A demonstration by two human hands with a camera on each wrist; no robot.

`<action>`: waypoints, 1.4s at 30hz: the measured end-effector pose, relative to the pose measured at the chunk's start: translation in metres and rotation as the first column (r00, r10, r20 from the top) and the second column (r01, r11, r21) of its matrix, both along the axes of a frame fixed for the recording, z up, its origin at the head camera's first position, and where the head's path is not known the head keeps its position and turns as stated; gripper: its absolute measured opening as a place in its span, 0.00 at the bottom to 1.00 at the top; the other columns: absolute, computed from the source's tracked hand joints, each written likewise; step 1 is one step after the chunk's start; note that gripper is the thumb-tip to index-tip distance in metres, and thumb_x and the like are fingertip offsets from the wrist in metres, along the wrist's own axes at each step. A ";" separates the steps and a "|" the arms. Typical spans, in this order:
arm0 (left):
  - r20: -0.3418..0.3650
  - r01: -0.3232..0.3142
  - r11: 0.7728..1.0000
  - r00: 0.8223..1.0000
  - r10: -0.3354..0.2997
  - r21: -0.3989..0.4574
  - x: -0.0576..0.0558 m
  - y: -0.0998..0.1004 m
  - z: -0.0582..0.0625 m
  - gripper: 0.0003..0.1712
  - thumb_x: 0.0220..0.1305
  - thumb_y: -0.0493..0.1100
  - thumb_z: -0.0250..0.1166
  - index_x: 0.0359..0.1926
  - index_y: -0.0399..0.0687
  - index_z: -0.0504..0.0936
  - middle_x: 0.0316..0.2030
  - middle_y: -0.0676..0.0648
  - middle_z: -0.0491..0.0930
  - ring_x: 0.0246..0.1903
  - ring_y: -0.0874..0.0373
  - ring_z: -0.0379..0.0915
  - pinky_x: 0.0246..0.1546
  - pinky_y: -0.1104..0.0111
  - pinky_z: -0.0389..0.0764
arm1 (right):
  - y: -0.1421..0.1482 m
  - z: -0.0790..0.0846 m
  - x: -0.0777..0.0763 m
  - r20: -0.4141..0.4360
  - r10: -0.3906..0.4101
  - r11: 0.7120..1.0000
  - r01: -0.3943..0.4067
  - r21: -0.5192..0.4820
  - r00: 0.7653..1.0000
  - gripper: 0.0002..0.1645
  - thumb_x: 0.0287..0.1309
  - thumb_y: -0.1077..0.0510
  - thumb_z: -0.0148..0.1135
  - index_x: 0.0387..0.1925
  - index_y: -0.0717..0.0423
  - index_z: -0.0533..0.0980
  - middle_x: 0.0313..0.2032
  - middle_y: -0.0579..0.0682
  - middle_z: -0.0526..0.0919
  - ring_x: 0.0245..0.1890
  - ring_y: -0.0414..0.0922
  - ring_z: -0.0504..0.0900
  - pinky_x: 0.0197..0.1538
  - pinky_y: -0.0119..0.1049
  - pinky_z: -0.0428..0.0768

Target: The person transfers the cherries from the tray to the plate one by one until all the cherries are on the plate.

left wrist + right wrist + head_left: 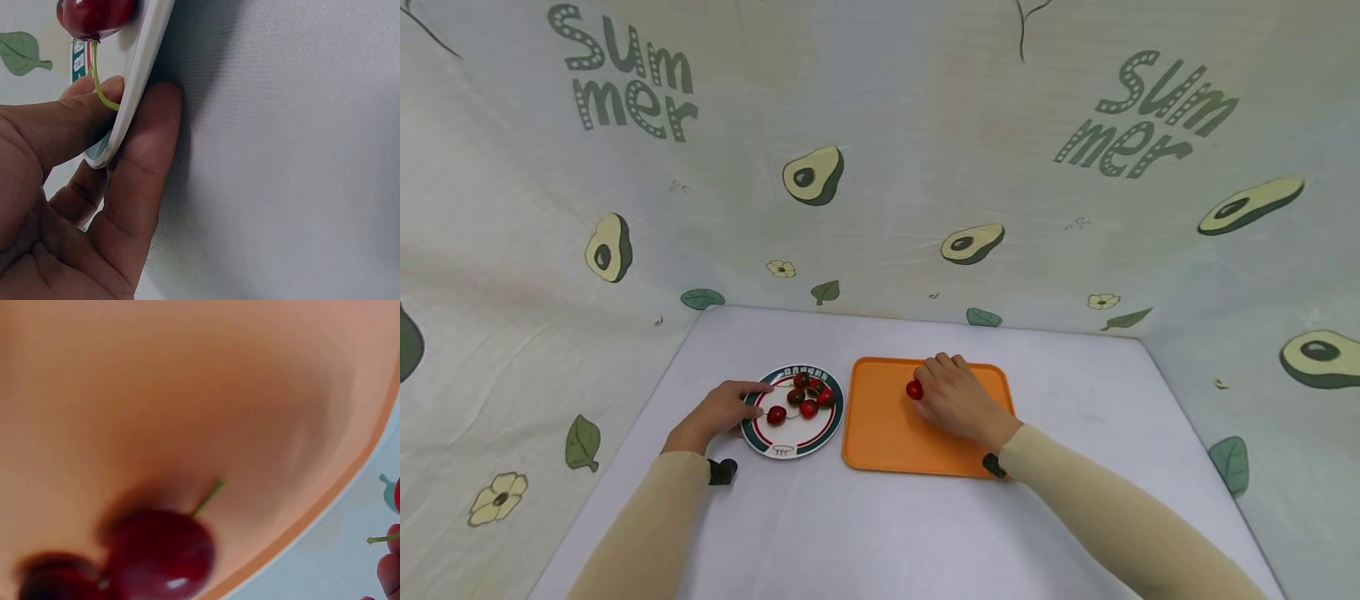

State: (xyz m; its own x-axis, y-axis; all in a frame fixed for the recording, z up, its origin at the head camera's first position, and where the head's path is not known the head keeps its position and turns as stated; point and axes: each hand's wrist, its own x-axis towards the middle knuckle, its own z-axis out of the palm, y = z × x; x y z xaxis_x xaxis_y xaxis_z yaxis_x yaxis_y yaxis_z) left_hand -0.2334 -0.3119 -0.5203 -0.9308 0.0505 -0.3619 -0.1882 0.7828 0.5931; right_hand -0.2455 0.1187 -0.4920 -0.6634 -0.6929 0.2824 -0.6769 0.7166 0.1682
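Observation:
My left hand (718, 414) grips the left rim of a round white plate (805, 430) with a green and red border. In the left wrist view its thumb lies over the rim beside a cherry's stem (97, 81), with fingers beneath. Several dark red cherries (808, 408) lie on that plate. Over the orange tray (880, 442), my right hand (953, 396) pinches a red cherry (914, 389) at its fingertips. Two cherries rest on the tray in the right wrist view, the nearer cherry (162, 556) with a short green stem; the hand hides them from the head view.
Both plate and tray sit on a white-covered table (790, 533), the plate just left of the tray. A printed cloth (880, 183) with avocados, leaves and lettering hangs behind the table and along its sides.

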 end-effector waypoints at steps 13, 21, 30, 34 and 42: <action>-0.001 0.003 1.000 1.000 -0.003 -0.011 0.004 0.004 0.004 0.28 0.70 0.40 0.69 0.70 0.51 0.80 0.69 0.28 0.71 0.57 0.39 0.69 0.63 0.47 0.76 | -0.047 0.001 -0.007 0.038 0.041 0.999 -0.042 0.010 0.998 0.18 0.69 0.44 0.65 0.46 0.55 0.79 0.40 0.50 0.80 0.43 0.49 0.73 0.49 0.43 0.73; -0.015 -0.005 1.000 1.000 0.004 -0.006 0.005 0.006 0.005 0.27 0.70 0.40 0.69 0.70 0.53 0.81 0.69 0.30 0.71 0.57 0.41 0.70 0.60 0.49 0.76 | -0.077 0.001 -0.006 0.053 0.074 0.997 -0.076 0.032 0.996 0.21 0.69 0.42 0.65 0.49 0.55 0.78 0.43 0.50 0.82 0.45 0.49 0.75 0.51 0.43 0.75; 0.005 -0.019 1.000 1.000 0.019 0.023 0.003 0.002 0.006 0.28 0.71 0.39 0.68 0.71 0.52 0.80 0.67 0.30 0.71 0.39 0.49 0.77 0.35 0.66 0.79 | -0.121 0.001 0.003 0.035 0.129 0.989 -0.131 0.069 0.991 0.20 0.70 0.41 0.63 0.48 0.53 0.80 0.45 0.47 0.83 0.49 0.47 0.76 0.52 0.42 0.74; -0.003 -0.009 1.000 1.000 0.009 0.005 0.000 0.001 0.005 0.28 0.71 0.39 0.68 0.71 0.52 0.80 0.67 0.30 0.72 0.46 0.47 0.75 0.37 0.66 0.77 | -0.137 -0.002 0.009 0.061 0.138 0.985 -0.144 0.095 0.988 0.21 0.71 0.40 0.60 0.51 0.51 0.80 0.45 0.46 0.83 0.46 0.46 0.74 0.51 0.41 0.72; 0.001 0.013 1.000 1.000 -0.013 -0.006 -0.002 0.001 0.004 0.28 0.71 0.40 0.69 0.71 0.51 0.79 0.67 0.30 0.72 0.56 0.41 0.71 0.45 0.63 0.77 | -0.156 -0.017 0.015 0.054 0.162 0.976 -0.168 0.139 0.985 0.26 0.72 0.37 0.58 0.57 0.50 0.79 0.51 0.46 0.83 0.51 0.46 0.75 0.56 0.41 0.73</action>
State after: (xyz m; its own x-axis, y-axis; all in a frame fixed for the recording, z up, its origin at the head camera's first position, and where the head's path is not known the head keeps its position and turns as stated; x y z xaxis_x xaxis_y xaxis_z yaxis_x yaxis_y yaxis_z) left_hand -0.2358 -0.3111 -0.5158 -0.9297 0.0609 -0.3631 -0.1781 0.7888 0.5883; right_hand -0.2304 -0.0371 -0.5087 -0.5457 -0.8249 0.1471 -0.7924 0.5651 0.2298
